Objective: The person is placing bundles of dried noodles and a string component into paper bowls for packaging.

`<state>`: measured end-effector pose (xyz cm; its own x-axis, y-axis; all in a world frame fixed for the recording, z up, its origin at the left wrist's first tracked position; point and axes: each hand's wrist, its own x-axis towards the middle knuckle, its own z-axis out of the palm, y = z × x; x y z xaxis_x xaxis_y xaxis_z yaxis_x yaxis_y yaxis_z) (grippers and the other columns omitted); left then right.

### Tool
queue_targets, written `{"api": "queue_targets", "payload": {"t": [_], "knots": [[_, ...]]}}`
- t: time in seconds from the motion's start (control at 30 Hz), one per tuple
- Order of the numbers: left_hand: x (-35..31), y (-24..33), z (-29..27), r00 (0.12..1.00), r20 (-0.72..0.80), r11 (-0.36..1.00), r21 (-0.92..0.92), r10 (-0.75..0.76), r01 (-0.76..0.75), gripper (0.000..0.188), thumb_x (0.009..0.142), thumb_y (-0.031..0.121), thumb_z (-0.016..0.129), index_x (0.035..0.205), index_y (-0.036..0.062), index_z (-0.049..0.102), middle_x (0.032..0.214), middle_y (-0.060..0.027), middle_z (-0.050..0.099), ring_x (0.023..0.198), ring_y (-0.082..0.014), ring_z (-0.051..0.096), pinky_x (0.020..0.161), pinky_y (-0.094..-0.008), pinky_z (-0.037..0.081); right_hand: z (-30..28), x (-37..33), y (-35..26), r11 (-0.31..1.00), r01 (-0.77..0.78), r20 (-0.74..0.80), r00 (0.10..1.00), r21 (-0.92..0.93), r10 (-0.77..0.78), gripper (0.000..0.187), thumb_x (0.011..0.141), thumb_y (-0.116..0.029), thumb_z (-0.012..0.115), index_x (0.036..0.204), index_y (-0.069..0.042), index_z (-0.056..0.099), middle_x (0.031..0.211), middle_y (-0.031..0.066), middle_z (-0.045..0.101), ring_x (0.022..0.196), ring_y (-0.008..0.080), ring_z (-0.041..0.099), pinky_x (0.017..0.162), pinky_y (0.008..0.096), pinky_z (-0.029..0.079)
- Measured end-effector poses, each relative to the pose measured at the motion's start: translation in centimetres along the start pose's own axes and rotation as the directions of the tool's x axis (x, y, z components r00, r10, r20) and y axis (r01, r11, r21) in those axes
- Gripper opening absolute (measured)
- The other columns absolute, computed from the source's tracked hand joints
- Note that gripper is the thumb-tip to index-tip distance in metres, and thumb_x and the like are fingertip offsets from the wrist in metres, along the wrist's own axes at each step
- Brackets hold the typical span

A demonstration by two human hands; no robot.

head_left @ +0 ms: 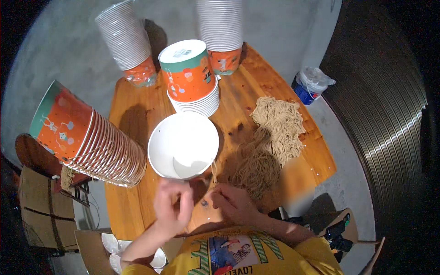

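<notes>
A white paper bucket lies tipped toward me on the table, its round mouth and bare inside showing. From the right side of its rim hangs a short tan cord, reaching down to my right hand. The fingers of that hand are closed at the cord's lower end. My left hand, slightly blurred, is curled closed just below the near rim; whatever it may hold is hidden. Beside my right hand lies a heap of tan cord, its nearer part in shadow.
An orange and green bucket stands upside down on a short stack behind. A long nested stack with cords leans at left. Two tall stacks stand at the back. A blue pail sits beyond the wooden table.
</notes>
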<state>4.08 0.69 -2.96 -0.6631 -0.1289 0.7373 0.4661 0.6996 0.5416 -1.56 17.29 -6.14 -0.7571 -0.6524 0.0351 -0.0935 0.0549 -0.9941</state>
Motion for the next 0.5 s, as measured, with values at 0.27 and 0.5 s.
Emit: {"api": "queue_targets", "payload": {"t": [0.27, 0.5], "knots": [[-1.4, 0.7, 2.2, 0.502, 0.488, 0.341, -0.383, -0.714, 0.858, 0.021, 0.095, 0.016, 0.048, 0.107, -0.0005, 0.056, 0.089, -0.0008, 0.058, 0.076, -0.0089, 0.051, 0.071, -0.0218, 0.041, -0.4, -1.2, 0.4, 0.924, 0.260, 0.015, 0.964, -0.282, -0.266, 0.019, 0.092, -0.019, 0.051, 0.095, -0.004, 0.061, 0.074, 0.0118, 0.060, 0.068, 0.0238, 0.062, 0.061, 0.0339, 0.049], [0.2, 0.8, 3.2, 0.289, 0.654, -0.108, -0.496, -0.699, 0.861, 0.019, 0.091, 0.017, 0.054, 0.097, 0.0001, 0.062, 0.079, 0.0002, 0.059, 0.063, -0.0060, 0.049, 0.056, -0.0183, 0.038, -0.4, -1.2, 1.2, 0.859, 0.328, 0.098, 0.944, -0.393, -0.315, 0.018, 0.090, -0.018, 0.052, 0.096, -0.004, 0.061, 0.085, 0.0151, 0.063, 0.079, 0.0324, 0.063, 0.068, 0.0388, 0.051]]}}
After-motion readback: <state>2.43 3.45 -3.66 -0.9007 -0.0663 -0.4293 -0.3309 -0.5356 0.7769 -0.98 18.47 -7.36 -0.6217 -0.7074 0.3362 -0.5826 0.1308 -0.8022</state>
